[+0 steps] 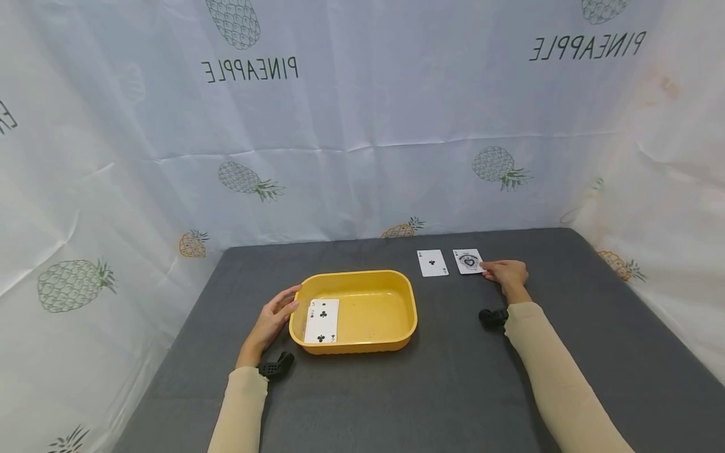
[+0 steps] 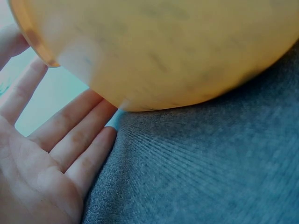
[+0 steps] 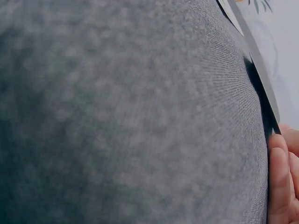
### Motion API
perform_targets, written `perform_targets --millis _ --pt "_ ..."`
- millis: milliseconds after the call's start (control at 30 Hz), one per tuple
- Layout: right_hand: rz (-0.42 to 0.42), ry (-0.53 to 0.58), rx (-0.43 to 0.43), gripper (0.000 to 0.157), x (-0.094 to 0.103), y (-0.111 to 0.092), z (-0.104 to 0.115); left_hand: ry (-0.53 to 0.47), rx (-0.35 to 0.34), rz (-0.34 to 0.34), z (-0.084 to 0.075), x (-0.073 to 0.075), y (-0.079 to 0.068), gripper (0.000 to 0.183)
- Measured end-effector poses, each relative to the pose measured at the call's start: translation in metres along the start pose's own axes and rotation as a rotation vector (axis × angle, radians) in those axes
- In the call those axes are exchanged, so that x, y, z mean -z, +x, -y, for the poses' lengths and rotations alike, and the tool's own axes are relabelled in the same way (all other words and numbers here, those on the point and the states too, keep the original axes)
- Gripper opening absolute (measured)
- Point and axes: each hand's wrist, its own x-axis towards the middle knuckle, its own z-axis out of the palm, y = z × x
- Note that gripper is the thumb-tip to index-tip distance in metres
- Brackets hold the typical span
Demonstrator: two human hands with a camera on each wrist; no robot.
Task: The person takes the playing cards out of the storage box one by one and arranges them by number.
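A yellow plastic tub [image 1: 374, 348] sits on the dark cloth, with overlapping playing cards [image 1: 321, 322] at its left end; a two of clubs shows on top. My left hand [image 1: 273, 321] rests against the tub's left side, fingers mostly straight, fingertips at the rim and wall. In the left wrist view the left hand [image 2: 51, 144] lies beside the translucent wall. Farther right, my right hand [image 1: 506, 272] pinches the right edge of an ornate ace card [image 1: 467, 260]. The right wrist view shows this card [image 3: 265, 86] edge-on, slanting above the cloth, with fingertips at its end.
An ace of clubs [image 1: 433, 263] lies face up just left of the ornate ace. Both cards are near the far edge of the dark cloth-covered table [image 1: 396, 402]. A white pineapple-print curtain [image 1: 362, 189] hangs behind and along both sides.
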Motion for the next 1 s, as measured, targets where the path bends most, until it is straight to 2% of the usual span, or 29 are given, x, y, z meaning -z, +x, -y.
perform_targets --millis 333,500,633,767,867,1000 --pt "-0.028 -0.071 -0.009 0.045 -0.001 0.000 0.000 0.022 0.007 -0.003 0.000 -0.001 -0.001 0.054" --pt "-0.029 -0.044 -0.012 0.032 0.001 -0.002 0.002 0.015 0.006 -0.008 -0.001 -0.001 0.000 0.053" --pt "0.026 0.042 -0.030 0.034 0.005 -0.004 0.004 0.006 0.000 -0.004 0.000 0.000 0.001 0.054" --pt "0.120 0.076 -0.037 0.052 0.010 -0.009 0.006 -0.010 -0.009 -0.002 0.002 0.001 0.000 0.054" --pt "0.175 0.080 -0.011 0.053 0.010 -0.016 0.010 -0.020 -0.018 0.000 0.003 0.002 0.000 0.054" --pt "0.248 0.103 0.011 0.046 0.006 -0.030 0.018 -0.014 -0.020 0.008 0.003 0.001 0.002 0.054"
